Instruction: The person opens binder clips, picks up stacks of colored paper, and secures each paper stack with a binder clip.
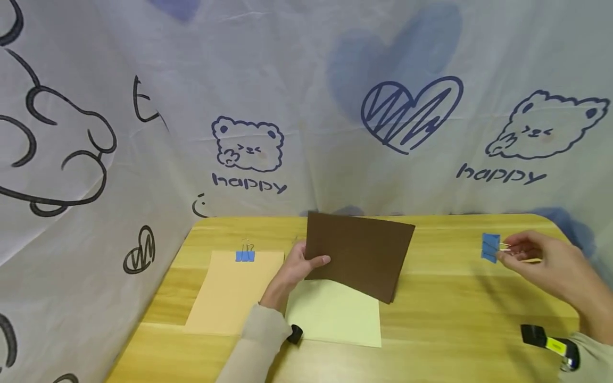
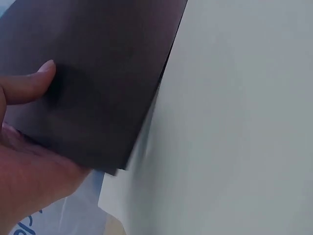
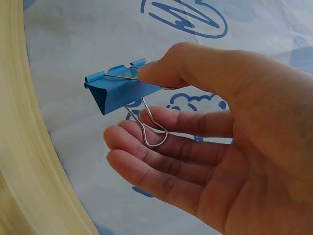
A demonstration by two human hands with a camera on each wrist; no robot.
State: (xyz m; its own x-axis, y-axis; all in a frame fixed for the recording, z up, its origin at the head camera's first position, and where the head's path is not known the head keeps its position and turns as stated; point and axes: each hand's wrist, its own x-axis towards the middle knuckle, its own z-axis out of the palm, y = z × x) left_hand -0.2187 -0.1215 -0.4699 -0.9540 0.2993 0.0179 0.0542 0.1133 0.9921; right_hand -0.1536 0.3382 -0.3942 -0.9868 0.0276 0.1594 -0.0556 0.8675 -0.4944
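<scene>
My left hand [image 1: 300,263] grips a small stack of dark brown paper [image 1: 359,252] at its left edge, thumb on top. The stack is raised and tilted over a pale yellow sheet [image 1: 335,314], hiding its upper part. In the left wrist view two corners of the brown paper [image 2: 98,98] show slightly offset. Off to the right, my right hand [image 1: 541,260] holds a blue binder clip [image 1: 490,248] above the table. The right wrist view shows the thumb on one wire handle of the binder clip [image 3: 122,88]; the other handle hangs by the fingers.
Left of the pale yellow sheet lies orange-tan paper [image 1: 230,298] with another blue binder clip [image 1: 245,256] on its top edge. A wooden table [image 1: 455,330] carries everything. Printed white cloth [image 1: 306,106] hangs behind and on the left side.
</scene>
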